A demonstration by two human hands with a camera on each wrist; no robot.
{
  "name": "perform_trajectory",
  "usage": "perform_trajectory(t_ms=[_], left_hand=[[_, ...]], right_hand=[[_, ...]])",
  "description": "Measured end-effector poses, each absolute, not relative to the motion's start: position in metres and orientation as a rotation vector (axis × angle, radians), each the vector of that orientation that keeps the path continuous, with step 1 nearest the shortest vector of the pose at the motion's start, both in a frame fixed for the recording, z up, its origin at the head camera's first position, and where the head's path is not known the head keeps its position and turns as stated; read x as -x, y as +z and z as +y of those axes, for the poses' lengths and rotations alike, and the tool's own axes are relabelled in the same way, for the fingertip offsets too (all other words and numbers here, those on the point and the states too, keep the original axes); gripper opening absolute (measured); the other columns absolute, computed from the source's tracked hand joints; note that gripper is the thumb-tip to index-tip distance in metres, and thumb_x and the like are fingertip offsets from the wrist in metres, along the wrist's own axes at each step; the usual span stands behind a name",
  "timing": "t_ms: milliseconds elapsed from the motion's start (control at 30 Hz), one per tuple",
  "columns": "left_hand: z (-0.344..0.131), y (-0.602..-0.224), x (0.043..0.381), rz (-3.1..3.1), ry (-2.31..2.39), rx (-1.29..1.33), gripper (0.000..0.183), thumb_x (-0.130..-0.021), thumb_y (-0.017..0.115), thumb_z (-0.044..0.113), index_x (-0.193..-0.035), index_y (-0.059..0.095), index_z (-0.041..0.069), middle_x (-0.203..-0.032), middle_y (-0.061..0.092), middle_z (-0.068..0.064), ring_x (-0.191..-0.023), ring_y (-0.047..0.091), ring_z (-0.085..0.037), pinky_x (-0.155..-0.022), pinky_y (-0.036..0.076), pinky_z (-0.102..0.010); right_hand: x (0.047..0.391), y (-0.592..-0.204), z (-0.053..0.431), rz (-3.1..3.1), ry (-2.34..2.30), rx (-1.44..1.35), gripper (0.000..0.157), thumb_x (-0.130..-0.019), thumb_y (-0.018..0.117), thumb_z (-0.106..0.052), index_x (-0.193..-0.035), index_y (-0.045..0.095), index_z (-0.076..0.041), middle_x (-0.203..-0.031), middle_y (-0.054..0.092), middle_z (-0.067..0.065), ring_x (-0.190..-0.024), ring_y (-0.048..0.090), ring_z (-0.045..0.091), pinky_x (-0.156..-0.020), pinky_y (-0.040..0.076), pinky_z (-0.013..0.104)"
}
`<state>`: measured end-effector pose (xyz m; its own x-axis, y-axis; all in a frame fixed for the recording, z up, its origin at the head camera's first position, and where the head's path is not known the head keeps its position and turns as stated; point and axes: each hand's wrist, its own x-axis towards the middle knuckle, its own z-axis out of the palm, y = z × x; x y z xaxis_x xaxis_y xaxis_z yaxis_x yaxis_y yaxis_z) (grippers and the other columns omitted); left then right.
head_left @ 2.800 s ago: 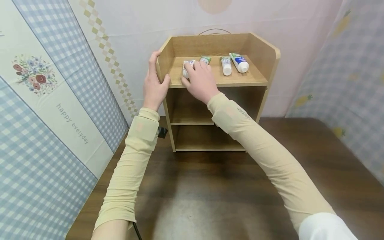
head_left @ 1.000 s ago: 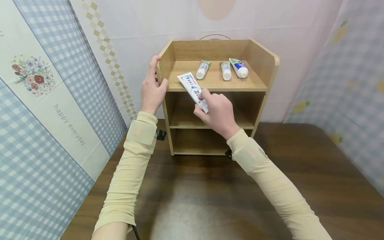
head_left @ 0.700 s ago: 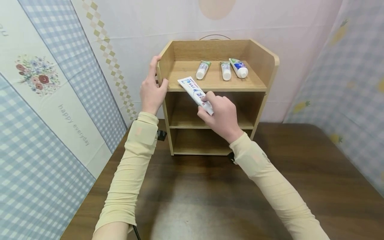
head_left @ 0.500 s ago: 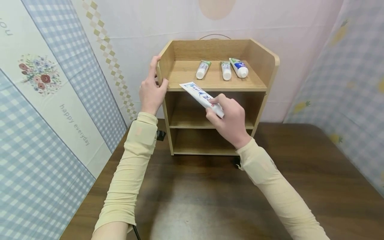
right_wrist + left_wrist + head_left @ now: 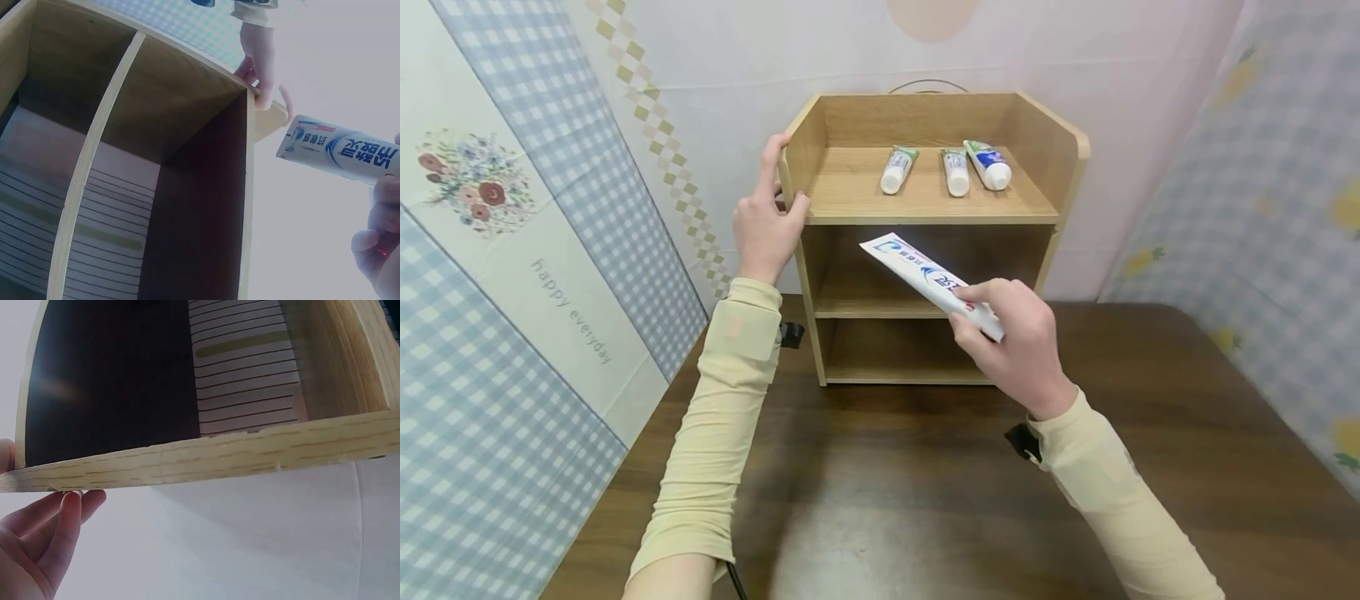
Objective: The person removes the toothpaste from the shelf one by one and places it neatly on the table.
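Head view: right hand (image 5: 1021, 343) pinches white plastic tube (image 5: 923, 276) (one off!), left hand (image 5: 766, 223) grips pale wooden shelf (image 5: 842, 185), three white-capped tubes (image 5: 956, 172) seemingly left.

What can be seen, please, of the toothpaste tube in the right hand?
The toothpaste tube is white and plastic-looking, with blue lettering and a blue swoosh. The right hand grips one end, hiding any cap; the flat end points forward and left. It is held aloft before the wooden shelf unit, touching only that hand.
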<state>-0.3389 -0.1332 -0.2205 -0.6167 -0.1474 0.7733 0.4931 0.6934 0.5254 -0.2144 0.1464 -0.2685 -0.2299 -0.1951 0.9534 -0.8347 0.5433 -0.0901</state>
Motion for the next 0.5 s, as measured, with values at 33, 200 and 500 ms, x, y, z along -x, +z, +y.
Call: perform_trajectory(t_ms=[33,200,500], left_hand=[[-0.134,-0.22,0.339,-2.041,-0.946,0.266,0.064,-0.086,0.055,0.015,-0.142,0.038,0.041,-0.11,0.071,-0.019,-0.069,0.071,-0.026,-0.052,0.042,-0.027],[-0.134,-0.221,0.34,-2.046,-0.973,0.275,0.065,-0.086,0.055,0.015,-0.142,0.038,0.042,-0.111,0.071,-0.019,-0.076,0.073,-0.025,-0.056,0.046,-0.028],[-0.133,-0.225,0.34,-2.002,-0.967,0.272,0.067,-0.086,0.054,0.013,-0.144,0.039,0.043,-0.101,0.074,-0.02,-0.068,0.07,-0.023,-0.052,0.037,-0.024]], right_hand=[[0.213,-0.269,0.149,-1.737,0.768,-0.865,0.017,-0.077,0.061,-0.009,-0.089,0.067,0.002,-0.074,0.066,0.014,-0.059,0.042,0.021,-0.056,0.028,0.028],[0.205,-0.274,0.162,-1.757,0.782,-0.852,0.019,-0.079,0.06,-0.011,-0.09,0.067,0.002,-0.069,0.062,0.012,-0.06,0.039,0.017,-0.057,0.026,0.026],[0.196,-0.305,0.195,-1.885,0.821,-0.712,0.023,-0.074,0.065,-0.003,-0.096,0.066,0.0,-0.072,0.057,0.009,-0.067,0.037,0.008,-0.06,0.029,0.023]])
